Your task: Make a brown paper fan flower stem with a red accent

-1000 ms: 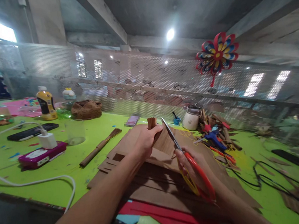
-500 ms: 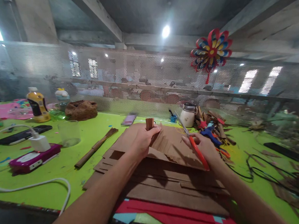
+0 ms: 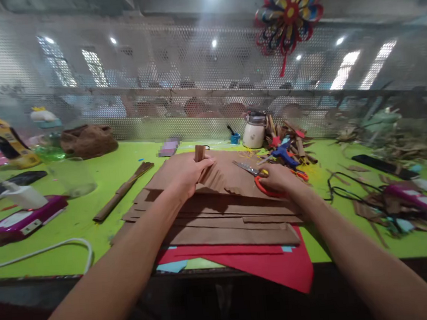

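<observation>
My left hand (image 3: 192, 174) is closed round a narrow bundle of pleated brown paper (image 3: 200, 152), its folded end standing up above the thumb. Its fanned strips spread to the right below the hand. On the right, my right hand (image 3: 277, 177) is closed on a pair of scissors (image 3: 247, 167) with orange handles. The scissors lie low over the brown sheets, blades pointing left and away from me; part of the handles is hidden by the fingers. Under both hands is a stack of brown paper sheets (image 3: 212, 235), with red paper (image 3: 283, 268) beneath it at the table's front edge.
A tied brown paper roll (image 3: 122, 192) lies left of the stack. Further left are a purple power strip (image 3: 28, 218), a clear cup (image 3: 73, 177) and a bottle (image 3: 4, 141). A blue glue gun (image 3: 285, 154), a white jar (image 3: 255, 130), paper scraps and black cables (image 3: 345, 188) lie right.
My right hand has lowered the scissors from upright to nearly flat over the sheets. My left hand still grips the pleated paper. The view has tilted downward.
</observation>
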The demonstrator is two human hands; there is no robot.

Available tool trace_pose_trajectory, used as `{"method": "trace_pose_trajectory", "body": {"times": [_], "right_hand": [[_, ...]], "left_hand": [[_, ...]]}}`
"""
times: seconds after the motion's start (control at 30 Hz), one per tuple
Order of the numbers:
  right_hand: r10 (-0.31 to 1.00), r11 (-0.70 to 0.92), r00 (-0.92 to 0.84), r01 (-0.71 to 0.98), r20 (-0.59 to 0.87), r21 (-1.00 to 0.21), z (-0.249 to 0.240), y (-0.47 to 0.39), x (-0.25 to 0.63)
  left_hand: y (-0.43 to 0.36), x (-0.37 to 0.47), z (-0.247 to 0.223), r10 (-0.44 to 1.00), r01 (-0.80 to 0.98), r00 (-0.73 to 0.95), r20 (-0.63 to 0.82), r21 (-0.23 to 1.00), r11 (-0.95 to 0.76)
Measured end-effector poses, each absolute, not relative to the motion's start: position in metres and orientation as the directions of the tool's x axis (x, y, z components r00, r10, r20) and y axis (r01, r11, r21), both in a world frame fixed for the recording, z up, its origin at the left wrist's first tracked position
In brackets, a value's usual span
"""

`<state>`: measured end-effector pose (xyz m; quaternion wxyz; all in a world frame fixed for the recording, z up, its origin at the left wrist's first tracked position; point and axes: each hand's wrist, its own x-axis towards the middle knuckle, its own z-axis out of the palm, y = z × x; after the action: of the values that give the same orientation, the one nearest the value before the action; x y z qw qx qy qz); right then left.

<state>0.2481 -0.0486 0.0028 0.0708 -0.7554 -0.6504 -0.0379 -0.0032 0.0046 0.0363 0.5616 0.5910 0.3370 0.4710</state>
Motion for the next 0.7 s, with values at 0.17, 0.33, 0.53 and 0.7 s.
{"method": "trace_pose_trajectory", "body": {"times": [0.17, 0.33, 0.53, 0.7], "right_hand": [[0.958, -0.133, 0.144, 0.989, 0.249, -0.058, 0.007, -0.047, 0.248], [0.956, -0.091, 0.116, 0.991, 0.271, -0.101, 0.008, -0.049, 0.240], [0.971, -0.081, 0.108, 0.988, 0.215, -0.131, 0.010, -0.051, 0.232], [0.971, -0.082, 0.106, 0.990, 0.212, -0.119, 0.008, -0.049, 0.232]], "left_hand": [[0.006, -0.001, 0.032, 0.924, -0.085, 0.353, 0.147, 0.988, -0.125], [0.005, 0.001, 0.031, 0.935, -0.088, 0.322, 0.148, 0.988, -0.126], [0.007, 0.001, 0.030, 0.936, -0.078, 0.312, 0.160, 0.987, -0.143], [0.008, 0.001, 0.032, 0.935, -0.048, 0.314, 0.164, 0.987, -0.156]]}}
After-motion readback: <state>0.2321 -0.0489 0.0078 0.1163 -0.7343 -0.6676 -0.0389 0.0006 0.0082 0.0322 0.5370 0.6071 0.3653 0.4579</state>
